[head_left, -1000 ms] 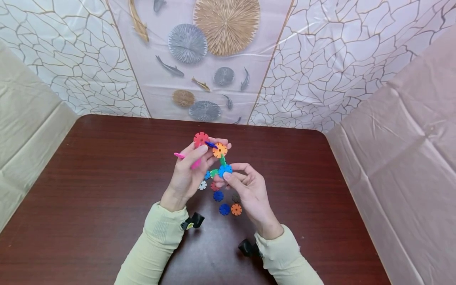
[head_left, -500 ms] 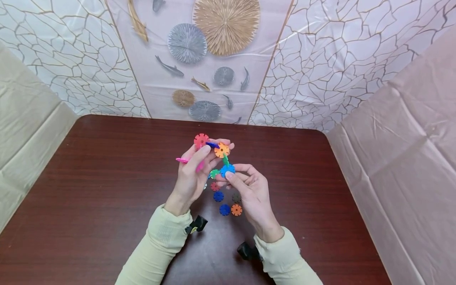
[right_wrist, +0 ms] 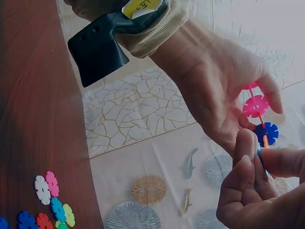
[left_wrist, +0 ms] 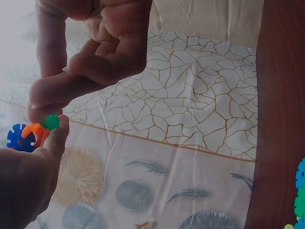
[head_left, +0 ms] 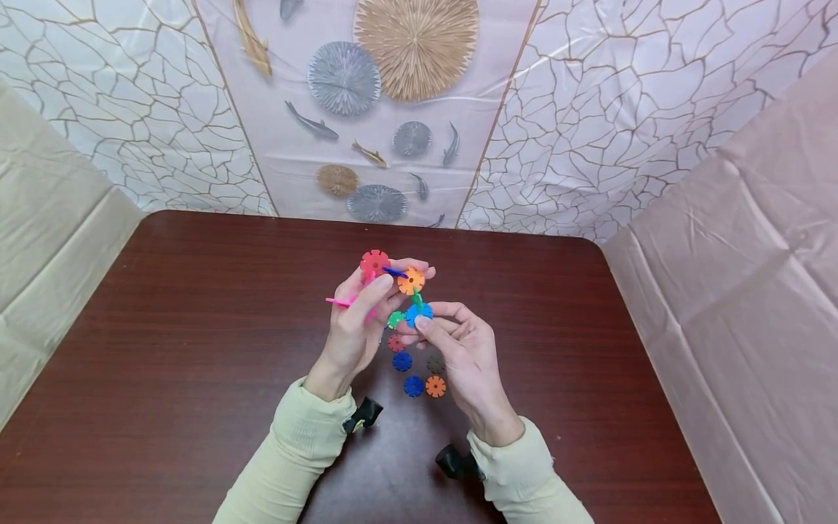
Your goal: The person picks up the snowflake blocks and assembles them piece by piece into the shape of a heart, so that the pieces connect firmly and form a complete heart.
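Both hands hold a chain of plastic notched discs raised over the table. My left hand (head_left: 350, 331) grips its left part, where a red disc (head_left: 375, 263), a pink disc (head_left: 339, 301) and a dark blue disc (head_left: 395, 272) show. Further along are an orange disc (head_left: 411, 281) and a green disc (head_left: 417, 298). Between thumb and fingers, my right hand (head_left: 465, 353) pinches the light blue disc (head_left: 414, 314) at the chain's end. In the right wrist view another pink disc (right_wrist: 256, 106) hangs beside the left thumb. Fingers hide part of the chain.
Loose notched discs lie on the dark wooden table (head_left: 196, 349) below the hands, among them a dark blue disc (head_left: 413, 386), an orange disc (head_left: 435, 386) and a red disc (head_left: 396, 342). A patterned sheet (head_left: 419, 145) stands behind the table. Black wrist cameras (head_left: 363, 415) jut inward.
Both hands and the chain have shifted slightly right, the left more than the right. The left hand now covers most of the loose light blue and white discs. The grips look unchanged.
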The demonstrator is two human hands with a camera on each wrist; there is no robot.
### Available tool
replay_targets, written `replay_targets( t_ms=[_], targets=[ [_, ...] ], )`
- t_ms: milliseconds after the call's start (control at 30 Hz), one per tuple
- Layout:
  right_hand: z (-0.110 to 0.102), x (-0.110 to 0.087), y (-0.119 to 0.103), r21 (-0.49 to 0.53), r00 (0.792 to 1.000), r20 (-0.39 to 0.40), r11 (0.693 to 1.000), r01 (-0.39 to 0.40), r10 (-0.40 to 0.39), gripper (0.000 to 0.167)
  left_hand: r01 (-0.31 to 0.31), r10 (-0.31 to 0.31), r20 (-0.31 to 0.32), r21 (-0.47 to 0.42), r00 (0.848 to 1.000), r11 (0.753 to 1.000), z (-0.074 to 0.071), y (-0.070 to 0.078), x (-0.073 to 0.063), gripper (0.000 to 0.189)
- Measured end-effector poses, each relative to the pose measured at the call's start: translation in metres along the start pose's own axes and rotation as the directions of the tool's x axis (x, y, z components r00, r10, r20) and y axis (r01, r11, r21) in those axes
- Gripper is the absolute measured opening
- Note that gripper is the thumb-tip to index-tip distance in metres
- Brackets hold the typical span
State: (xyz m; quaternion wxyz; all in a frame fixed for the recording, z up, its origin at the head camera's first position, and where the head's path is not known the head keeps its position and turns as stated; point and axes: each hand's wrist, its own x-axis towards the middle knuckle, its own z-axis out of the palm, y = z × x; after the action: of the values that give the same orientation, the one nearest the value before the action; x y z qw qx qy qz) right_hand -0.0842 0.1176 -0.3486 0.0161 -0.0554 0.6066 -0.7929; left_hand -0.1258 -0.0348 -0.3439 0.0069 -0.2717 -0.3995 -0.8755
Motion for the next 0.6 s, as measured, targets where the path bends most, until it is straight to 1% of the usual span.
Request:
replay_targets(
  t_ms=[167,233,333,400,467,500,533,600],
  targets=[
    [0.0,0.0,0.0,0.008,1.0,0.007,1.0,-0.003,0.003,0.029,0.006,-0.006,0.002,-0.019,1.0,1.0,0.001,0.001,0.0,0.026],
    [0.001,0.0,0.0,0.007,1.0,0.015,1.0,-0.01,0.009,0.029,0.027,-0.027,0.005,-0.026,1.0,0.999,0.0,0.003,0.0,0.027],
    [0.001,0.0,0.001,0.011,0.999,0.027,1.0,-0.024,0.024,0.03,0.098,-0.096,0.028,-0.069,0.995,0.993,-0.006,0.005,0.001,0.033],
    [0.002,0.001,0.002,0.014,0.999,0.035,1.0,-0.026,0.025,0.03,0.159,-0.152,0.059,-0.116,0.987,0.98,-0.011,0.007,0.002,0.043],
    [0.002,0.001,0.003,0.02,0.999,0.035,1.0,-0.018,0.018,0.029,0.207,-0.194,0.092,-0.165,0.977,0.964,-0.016,0.008,0.003,0.055],
    [0.002,0.002,0.003,0.025,0.999,0.034,1.0,-0.011,0.01,0.027,0.223,-0.206,0.106,-0.188,0.973,0.956,-0.017,0.009,0.003,0.061],
    [0.002,0.003,0.003,0.033,0.999,0.033,0.999,-0.001,0.0,0.025,0.234,-0.216,0.107,-0.201,0.97,0.951,-0.018,0.009,0.003,0.065],
    [0.003,0.004,0.003,0.061,0.999,0.025,0.998,0.019,-0.021,0.021,0.242,-0.229,0.085,-0.216,0.97,0.946,-0.019,0.009,0.002,0.068]
  ],
)
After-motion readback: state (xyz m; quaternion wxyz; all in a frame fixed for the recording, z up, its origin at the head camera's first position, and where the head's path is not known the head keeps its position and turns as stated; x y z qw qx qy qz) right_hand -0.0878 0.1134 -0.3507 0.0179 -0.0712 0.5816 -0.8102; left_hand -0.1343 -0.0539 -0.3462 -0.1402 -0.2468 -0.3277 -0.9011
